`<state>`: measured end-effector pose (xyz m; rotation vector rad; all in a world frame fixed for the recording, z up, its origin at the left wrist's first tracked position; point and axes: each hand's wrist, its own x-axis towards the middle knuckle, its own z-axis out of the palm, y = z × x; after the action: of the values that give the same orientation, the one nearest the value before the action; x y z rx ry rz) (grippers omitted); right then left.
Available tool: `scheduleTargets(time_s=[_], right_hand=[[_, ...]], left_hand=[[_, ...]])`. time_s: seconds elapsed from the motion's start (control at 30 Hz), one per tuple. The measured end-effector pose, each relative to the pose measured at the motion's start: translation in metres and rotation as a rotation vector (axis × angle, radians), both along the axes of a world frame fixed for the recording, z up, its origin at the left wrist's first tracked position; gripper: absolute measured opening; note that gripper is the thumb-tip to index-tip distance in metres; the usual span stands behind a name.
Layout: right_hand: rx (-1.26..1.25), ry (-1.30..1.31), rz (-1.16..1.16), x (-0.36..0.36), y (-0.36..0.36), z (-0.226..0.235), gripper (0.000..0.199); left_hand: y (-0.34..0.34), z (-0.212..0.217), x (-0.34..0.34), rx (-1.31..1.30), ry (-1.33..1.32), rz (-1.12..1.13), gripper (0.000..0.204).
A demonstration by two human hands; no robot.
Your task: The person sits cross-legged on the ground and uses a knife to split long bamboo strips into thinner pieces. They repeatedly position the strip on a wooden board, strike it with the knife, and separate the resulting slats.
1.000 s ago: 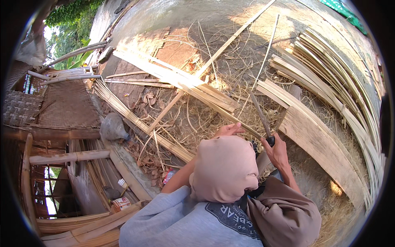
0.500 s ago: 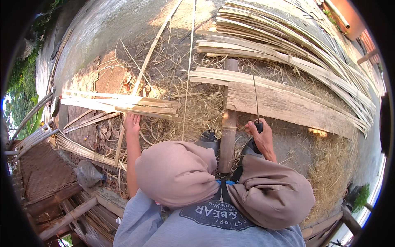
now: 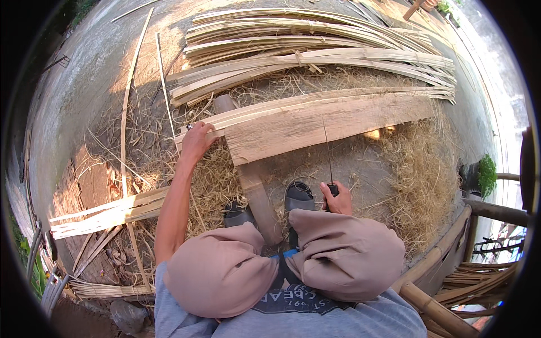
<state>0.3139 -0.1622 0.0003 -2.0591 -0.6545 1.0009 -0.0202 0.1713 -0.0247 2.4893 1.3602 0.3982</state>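
The person's left hand (image 3: 198,141) bends its fingers over the ends of wooden strips (image 3: 270,109) lying along a plank (image 3: 315,128) — how firmly, one cannot tell. The right hand (image 3: 340,199) is wrapped round a knife (image 3: 333,189). Shavings (image 3: 417,191) suggest plenty of cutting done — which strips remain uncut isn't clear.

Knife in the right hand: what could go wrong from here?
The right hand holds the knife with its thin blade bare, so a careless swing might nick the right knee or the other arm.
The bare left hand is at the ends of the pale strips; a sharp edge could leave a splinter.
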Motion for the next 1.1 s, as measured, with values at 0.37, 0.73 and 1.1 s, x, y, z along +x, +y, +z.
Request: scheduleTargets(time_s=[0.37,0.73,1.1], right_hand=[[-0.008,0.074,-0.040,0.000,0.006,-0.014,0.038],[-0.015,0.042,-0.054,0.001,0.002,-0.016,0.045],[-0.014,0.052,-0.143,0.008,-0.002,-0.028,0.046]], left_hand=[[0.044,-0.009,0.000,-0.242,0.042,0.092,0.028],[0.079,-0.011,0.003,-0.479,0.222,0.032,0.030],[0.084,0.073,0.013,-0.329,0.039,0.077,0.055]])
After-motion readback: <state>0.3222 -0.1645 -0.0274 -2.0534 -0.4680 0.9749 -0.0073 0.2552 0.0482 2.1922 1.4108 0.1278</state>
